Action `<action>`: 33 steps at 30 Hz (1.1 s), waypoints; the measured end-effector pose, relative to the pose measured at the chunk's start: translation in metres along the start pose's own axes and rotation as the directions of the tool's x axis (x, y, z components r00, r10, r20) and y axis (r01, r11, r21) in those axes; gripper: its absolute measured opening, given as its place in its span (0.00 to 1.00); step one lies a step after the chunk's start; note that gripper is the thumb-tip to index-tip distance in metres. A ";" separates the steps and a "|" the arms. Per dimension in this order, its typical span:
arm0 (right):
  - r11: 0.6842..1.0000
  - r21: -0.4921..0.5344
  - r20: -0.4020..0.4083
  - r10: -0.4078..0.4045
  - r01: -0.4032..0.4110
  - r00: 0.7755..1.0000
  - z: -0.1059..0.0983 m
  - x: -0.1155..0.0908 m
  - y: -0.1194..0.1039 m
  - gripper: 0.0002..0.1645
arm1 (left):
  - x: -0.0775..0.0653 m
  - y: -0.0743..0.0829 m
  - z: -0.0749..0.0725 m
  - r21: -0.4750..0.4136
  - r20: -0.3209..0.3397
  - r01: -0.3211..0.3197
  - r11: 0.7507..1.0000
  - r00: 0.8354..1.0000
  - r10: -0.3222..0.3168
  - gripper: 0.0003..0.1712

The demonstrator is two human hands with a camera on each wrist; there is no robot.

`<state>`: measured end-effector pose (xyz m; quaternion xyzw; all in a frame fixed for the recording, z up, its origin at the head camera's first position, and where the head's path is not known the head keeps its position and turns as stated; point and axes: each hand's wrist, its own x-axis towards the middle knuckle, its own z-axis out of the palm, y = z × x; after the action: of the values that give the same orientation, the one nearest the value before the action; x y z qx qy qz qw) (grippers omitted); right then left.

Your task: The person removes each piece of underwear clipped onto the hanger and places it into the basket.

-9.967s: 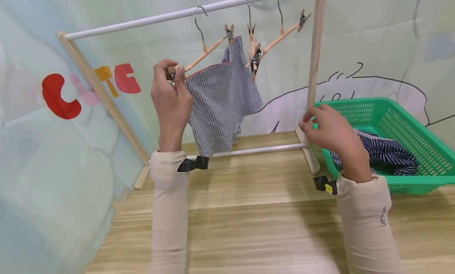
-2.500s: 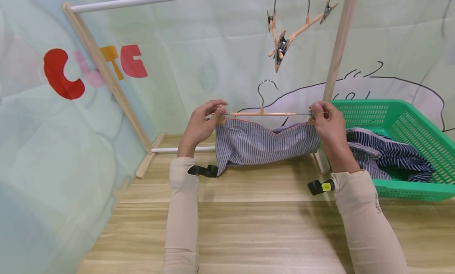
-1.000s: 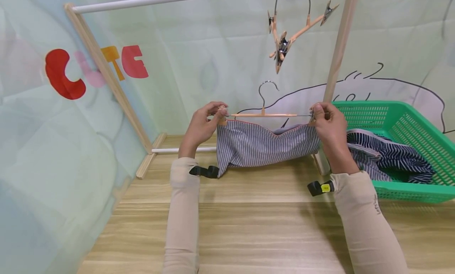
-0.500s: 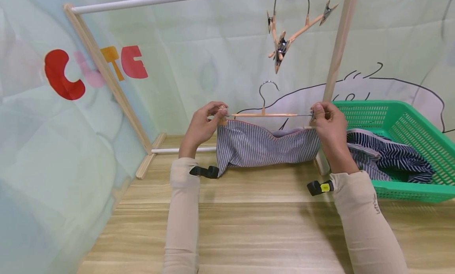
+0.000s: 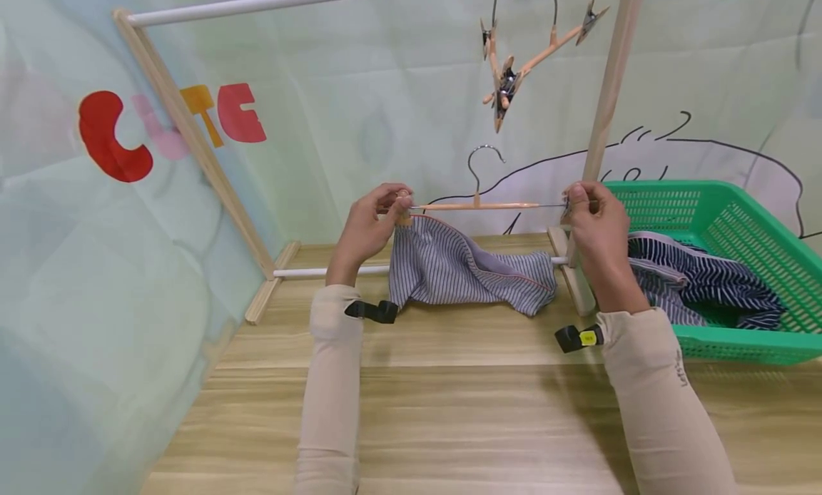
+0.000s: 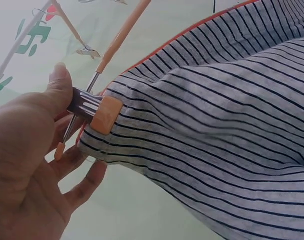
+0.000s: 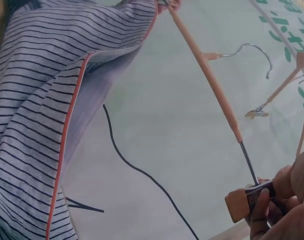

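A clip hanger (image 5: 478,206) with an orange bar and metal hook is held level between both hands, off the rail. My left hand (image 5: 367,227) pinches its left clip (image 6: 84,104), whose orange pads still bite the waistband corner of grey striped shorts (image 5: 437,267). From that corner the shorts sag, their other end slumped low by the tabletop. My right hand (image 5: 599,231) squeezes the right clip (image 7: 237,204) between thumb and fingers; no cloth lies in it. The shorts' red-edged waistband gapes apart from this clip in the right wrist view.
Behind the hands stands a rack with a white top rail (image 5: 289,3) and wooden posts. Two bare clip hangers (image 5: 507,81) hang at its right. A green basket (image 5: 726,342) at the right holds dark striped clothing (image 5: 719,274). The wooden table (image 5: 449,416) spreads in front.
Ten seconds ago the hanger with the shorts hung on the rail; it has come down between both hands. In the last half second the shorts' right end has dropped from the right clip.
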<state>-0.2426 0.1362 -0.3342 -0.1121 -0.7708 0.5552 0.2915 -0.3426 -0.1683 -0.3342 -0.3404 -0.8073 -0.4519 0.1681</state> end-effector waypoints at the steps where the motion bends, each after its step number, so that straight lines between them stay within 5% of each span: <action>1: 1.000 -0.001 0.004 0.004 -0.004 1.000 0.000 0.000 -0.001 0.29 | 0.000 0.001 0.000 0.000 -0.006 -0.009 1.000 1.000 0.009 0.16; 9: 1.000 -0.022 0.027 0.018 -0.018 0.999 0.000 -0.001 -0.005 0.32 | -0.008 0.036 -0.004 -0.002 -0.040 -0.017 1.000 0.999 0.017 0.15; 12: 0.999 -0.034 0.034 0.025 -0.023 0.999 0.000 0.000 -0.006 0.33 | -0.008 0.038 -0.004 -0.001 -0.043 -0.012 1.000 0.999 0.012 0.15; 15: 0.999 -0.038 0.037 0.025 -0.024 0.999 -0.001 0.000 -0.006 0.33 | -0.008 0.036 -0.003 0.001 -0.046 -0.009 1.000 0.999 0.009 0.15; 22: 0.999 -0.030 0.044 0.020 -0.019 0.999 -0.003 -0.001 -0.008 0.34 | 0.001 0.004 0.002 -0.029 -0.069 -0.015 0.999 0.998 0.013 0.14; 33: 1.000 -0.020 0.041 0.018 -0.017 0.999 -0.002 -0.001 -0.003 0.33 | 0.000 -0.002 0.005 -0.016 -0.088 0.004 1.000 0.996 -0.006 0.16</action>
<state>-0.2405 0.1359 -0.3315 -0.1102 -0.7812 0.5522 0.2695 -0.3438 -0.1652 -0.3384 -0.3195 -0.7963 -0.4734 0.1995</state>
